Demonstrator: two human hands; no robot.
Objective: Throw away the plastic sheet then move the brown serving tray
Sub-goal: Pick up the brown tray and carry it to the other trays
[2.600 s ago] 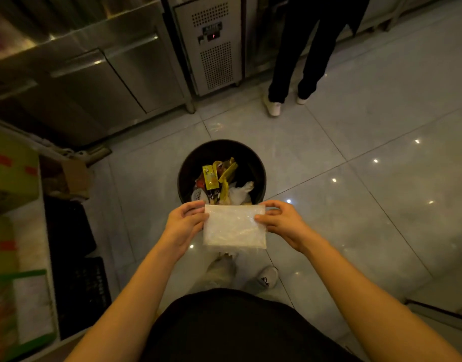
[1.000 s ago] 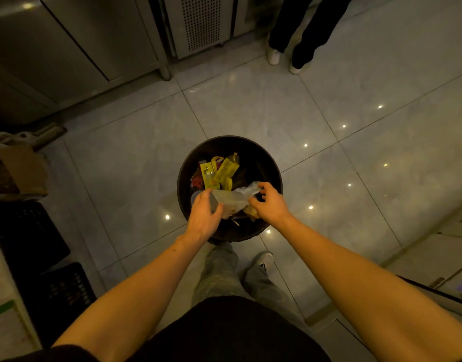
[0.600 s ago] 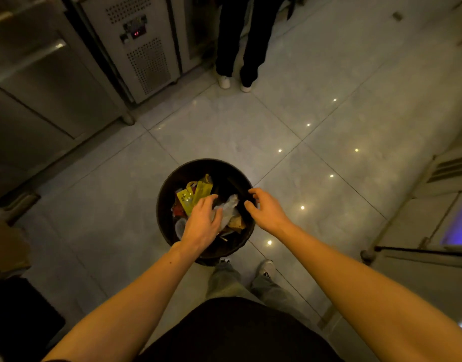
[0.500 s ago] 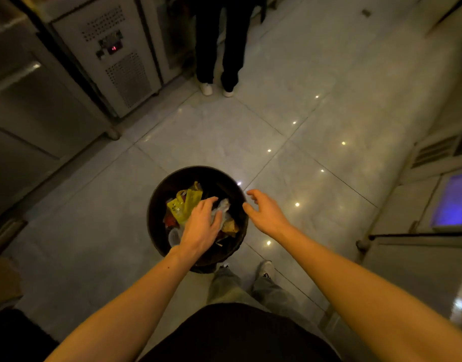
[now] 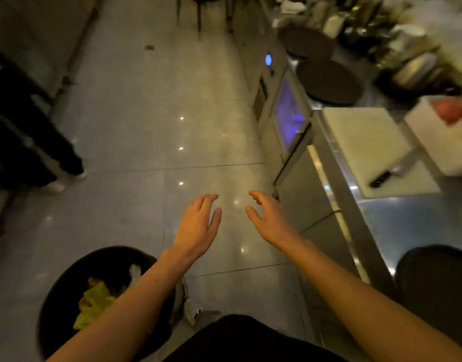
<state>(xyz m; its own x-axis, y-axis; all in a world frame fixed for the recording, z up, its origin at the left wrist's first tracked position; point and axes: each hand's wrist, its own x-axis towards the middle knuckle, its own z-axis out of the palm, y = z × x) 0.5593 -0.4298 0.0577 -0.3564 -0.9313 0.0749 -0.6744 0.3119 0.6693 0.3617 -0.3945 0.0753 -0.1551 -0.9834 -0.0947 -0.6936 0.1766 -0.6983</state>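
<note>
Our two empty hands hang over the floor, between the bin and the counter.

At the far left we see another person's dark legs [image 5: 28, 142] on the tiled floor [image 5: 146, 113]. Low on the left stands the round dark bin [image 5: 67, 280] with yellow wrappers [image 5: 94, 301] and a pale scrap [image 5: 134, 273] inside; we cannot tell for sure if this scrap is the plastic sheet. Our left hand [image 5: 197, 228] is open with loose fingers, holding nothing, and our right hand [image 5: 270, 218] beside it is open and a little curled, also empty. On the steel counter [image 5: 407, 220] at the right lie round brown serving trays: two far ones [image 5: 329, 79] and one near us [image 5: 439, 278], with a white cutting board [image 5: 366, 142] and a knife [image 5: 389, 173] between them.
</note>
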